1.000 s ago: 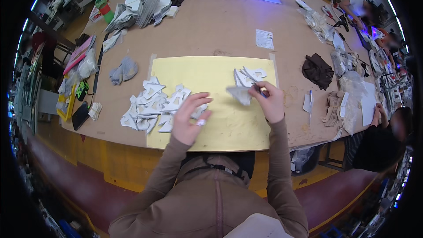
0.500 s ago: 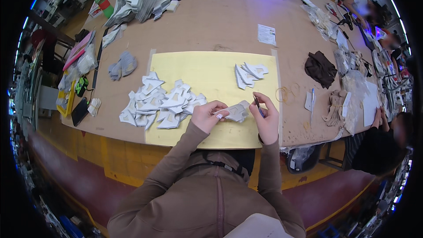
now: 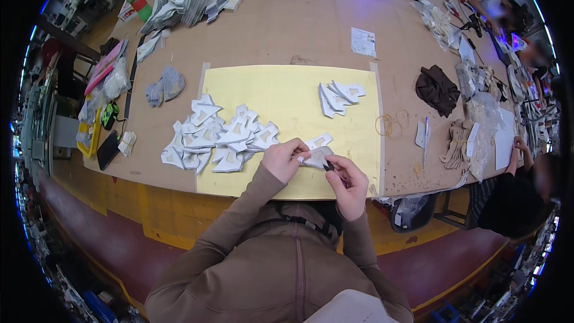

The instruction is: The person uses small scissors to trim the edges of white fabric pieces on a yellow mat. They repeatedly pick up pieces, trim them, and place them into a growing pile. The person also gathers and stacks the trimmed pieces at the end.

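Note:
My left hand (image 3: 283, 160) pinches a white, flat fabric piece with a cut-out (image 3: 318, 155) over the yellow mat (image 3: 287, 93). My right hand (image 3: 350, 186) is closed around small dark thread snips (image 3: 328, 167). Their pointed tip is at the piece's right edge; the rest of the tool is mostly hidden in my fingers. Left of my hands lies a loose heap of similar white pieces (image 3: 218, 137). A smaller fanned stack of white pieces (image 3: 338, 97) rests beyond my right hand on the mat.
Rubber bands (image 3: 384, 124), a pen (image 3: 426, 141), a brown cloth (image 3: 437, 91) and a bundle of beige pieces (image 3: 458, 143) lie to the right. A grey bundle (image 3: 165, 87) and a phone (image 3: 108, 151) are at left. Another person (image 3: 515, 188) works at the right edge.
My right hand has moved left and down, bringing the snips from beside the fabric piece to its edge. The left hand keeps its hold and has barely moved.

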{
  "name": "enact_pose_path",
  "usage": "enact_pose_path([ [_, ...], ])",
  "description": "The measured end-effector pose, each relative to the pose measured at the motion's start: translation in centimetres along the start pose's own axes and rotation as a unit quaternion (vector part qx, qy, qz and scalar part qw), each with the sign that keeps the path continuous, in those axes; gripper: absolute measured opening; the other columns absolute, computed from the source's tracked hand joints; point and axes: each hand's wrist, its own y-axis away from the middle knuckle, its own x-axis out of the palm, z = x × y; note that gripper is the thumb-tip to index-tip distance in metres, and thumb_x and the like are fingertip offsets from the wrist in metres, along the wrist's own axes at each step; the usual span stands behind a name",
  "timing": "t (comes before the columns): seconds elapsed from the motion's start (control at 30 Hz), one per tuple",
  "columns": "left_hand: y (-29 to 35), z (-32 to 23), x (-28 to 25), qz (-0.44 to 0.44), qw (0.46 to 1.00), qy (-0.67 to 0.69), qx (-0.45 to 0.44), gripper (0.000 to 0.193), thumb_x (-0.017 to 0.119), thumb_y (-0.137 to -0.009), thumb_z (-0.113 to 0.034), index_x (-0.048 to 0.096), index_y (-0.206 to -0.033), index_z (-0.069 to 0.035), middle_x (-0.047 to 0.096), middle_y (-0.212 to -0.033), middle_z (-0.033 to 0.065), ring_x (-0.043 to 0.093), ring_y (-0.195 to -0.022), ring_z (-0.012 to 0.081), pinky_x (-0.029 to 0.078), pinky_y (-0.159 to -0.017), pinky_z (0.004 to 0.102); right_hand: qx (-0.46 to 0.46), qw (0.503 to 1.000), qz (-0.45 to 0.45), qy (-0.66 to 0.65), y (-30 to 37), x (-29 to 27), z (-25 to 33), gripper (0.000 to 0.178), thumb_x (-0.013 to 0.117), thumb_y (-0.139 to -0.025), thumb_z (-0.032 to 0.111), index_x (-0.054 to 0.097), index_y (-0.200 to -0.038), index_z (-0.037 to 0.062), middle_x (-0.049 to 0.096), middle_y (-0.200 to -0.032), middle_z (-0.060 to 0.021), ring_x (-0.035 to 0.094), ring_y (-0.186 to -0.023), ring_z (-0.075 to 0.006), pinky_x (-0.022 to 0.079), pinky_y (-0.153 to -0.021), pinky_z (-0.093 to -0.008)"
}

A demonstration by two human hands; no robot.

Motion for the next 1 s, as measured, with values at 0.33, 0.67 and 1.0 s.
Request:
enact_pose_path([
  [0.33, 0.0, 2.2, 0.2, 0.054, 0.957, 0.275, -0.077, 0.011, 0.06, -0.093, -0.006, 0.058, -0.1, 0.002, 0.067, -0.089, 0.0042, 0.062, -0.083, 0.0076, 0.051, -0.073, 0.0223, 0.047, 0.997, -0.026, -0.05, -0.8, 0.3, -2.5, 0.029, 0.061, -0.089, -0.003, 0.056, -0.117, -0.0039, 0.057, -0.106, -0.0034, 0.058, -0.079, -0.0061, 0.047, -0.069, -0.016],
  [0.67, 0.0, 1.0, -0.2, -0.037, 0.976, 0.208, 0.046, 0.012, 0.064, -0.091, -0.005, 0.061, -0.1, 0.001, 0.064, -0.09, 0.002, 0.059, -0.082, 0.0068, 0.047, -0.076, 0.0198, -0.012, 0.99, -0.082, 0.112, -1.3, 0.0, -0.8, 0.028, 0.066, -0.085, -0.002, 0.062, -0.113, -0.002, 0.054, -0.105, -0.0034, 0.044, -0.07, -0.0038, 0.038, -0.057, -0.0185],
  [1.0, 1.1, -0.7, -0.7, -0.037, 0.935, 0.353, -0.018, 0.024, 0.063, -0.09, -0.003, 0.056, -0.112, 0.002, 0.064, -0.095, 0.0059, 0.061, -0.088, 0.0092, 0.05, -0.079, 0.0217, -0.164, 0.954, -0.044, 0.246, -0.4, 1.5, 0.9, 0.035, 0.069, -0.079, -0.004, 0.065, -0.113, 0.0, 0.061, -0.08, -0.0103, 0.053, -0.059, -0.0161, 0.041, -0.052, -0.0258],
])
